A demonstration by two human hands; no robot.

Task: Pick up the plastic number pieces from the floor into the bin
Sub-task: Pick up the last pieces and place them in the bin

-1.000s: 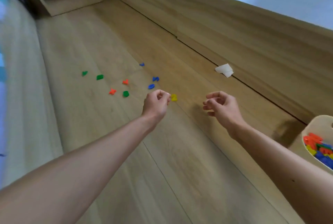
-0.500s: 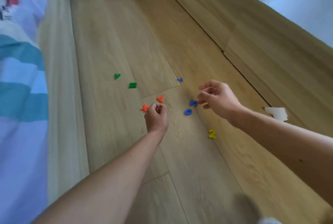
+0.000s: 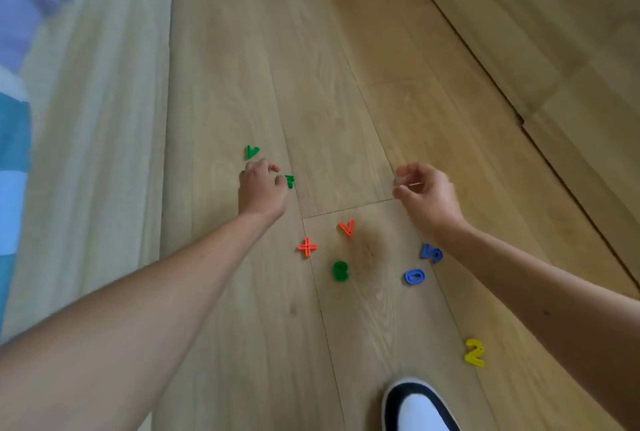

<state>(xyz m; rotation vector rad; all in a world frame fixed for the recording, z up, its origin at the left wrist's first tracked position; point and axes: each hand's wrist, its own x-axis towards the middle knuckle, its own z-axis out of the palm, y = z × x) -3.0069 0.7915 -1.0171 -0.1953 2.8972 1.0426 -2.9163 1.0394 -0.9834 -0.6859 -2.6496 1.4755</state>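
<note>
- Head view, left of centre: the left hand (image 3: 260, 192) has its fingertips (image 3: 279, 180) curled down beside a green piece (image 3: 290, 181), touching or just about to; I cannot tell whether it is pinched yet.
- Right of centre, the right hand (image 3: 426, 194) has thumb and forefinger drawn close around something small with a hint of blue at the tips; whether they grip a piece is unclear.
- Just above the left hand lies a green V-shaped piece (image 3: 251, 152), untouched on the wooden floor (image 3: 221, 66).
- Below the hands, in mid-frame: an orange V (image 3: 347, 228), an orange plus sign (image 3: 307, 247), a green rounded piece (image 3: 340, 271), a blue 5 (image 3: 431, 252) and a blue 0 (image 3: 415, 276).
- Lower right: a yellow 2 (image 3: 474, 352), well apart from the rest, near a black-and-white shoe (image 3: 419, 406) at the bottom edge.
- The bin is out of frame, so what it holds is unknown. By my judgement at least eight pieces remain on the floor; much is left.
</note>
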